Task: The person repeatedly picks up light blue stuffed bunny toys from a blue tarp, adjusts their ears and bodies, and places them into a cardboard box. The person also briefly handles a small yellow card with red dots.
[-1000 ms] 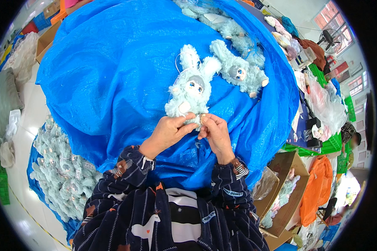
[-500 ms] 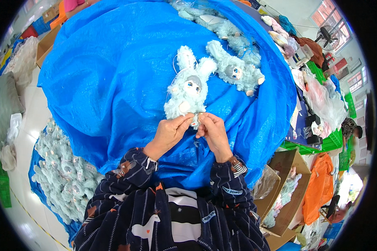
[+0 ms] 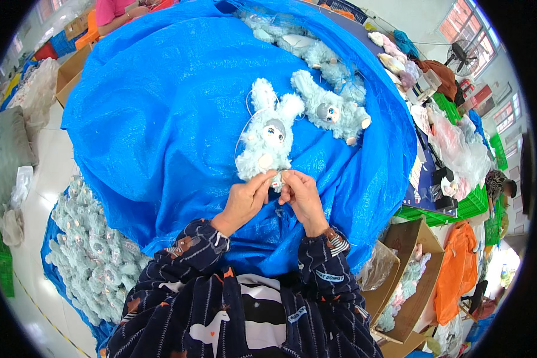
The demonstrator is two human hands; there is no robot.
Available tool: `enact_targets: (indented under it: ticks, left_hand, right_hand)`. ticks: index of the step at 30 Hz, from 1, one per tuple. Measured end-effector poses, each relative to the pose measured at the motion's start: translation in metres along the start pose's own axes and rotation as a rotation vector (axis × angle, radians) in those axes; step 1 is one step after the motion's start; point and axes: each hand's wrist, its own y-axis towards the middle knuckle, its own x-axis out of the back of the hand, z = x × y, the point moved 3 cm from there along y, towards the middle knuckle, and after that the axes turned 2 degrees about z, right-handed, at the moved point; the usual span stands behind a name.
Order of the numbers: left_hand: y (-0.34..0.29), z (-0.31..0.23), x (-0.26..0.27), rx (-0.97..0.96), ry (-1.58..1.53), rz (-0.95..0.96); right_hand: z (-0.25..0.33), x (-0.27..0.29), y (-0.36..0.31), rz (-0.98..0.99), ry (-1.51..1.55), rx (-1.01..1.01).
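We note bright light, sheen on the blue sheet (image 3: 161,77), an overexposed opening (image 3: 506,266) beyond its right edge, and rim distortion.

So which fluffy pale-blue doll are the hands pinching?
The fluffy pale-blue central doll, its lower end pinched by the left hand and right hand; neither touches the similar fluffy doll at its upper right.

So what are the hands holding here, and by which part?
A pale blue-green plush doll: the left hand and right hand both pinch its lower end, opposite the ears; the exact spot is hidden.
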Motion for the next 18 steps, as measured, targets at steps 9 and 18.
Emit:
enact_targets:
  ticks: [9,18]
  left_hand:
    - [-0.003,-0.051,0.055,-0.401,0.251,-0.266]
    - [0.016,-0.029,0.046,-0.169,0.242,-0.024]
  right_hand:
    - [-0.005,0.006,0.002,0.011,-0.043,0.045]
    - [0.007,-0.004,-0.014,-0.074,-0.232,0.167]
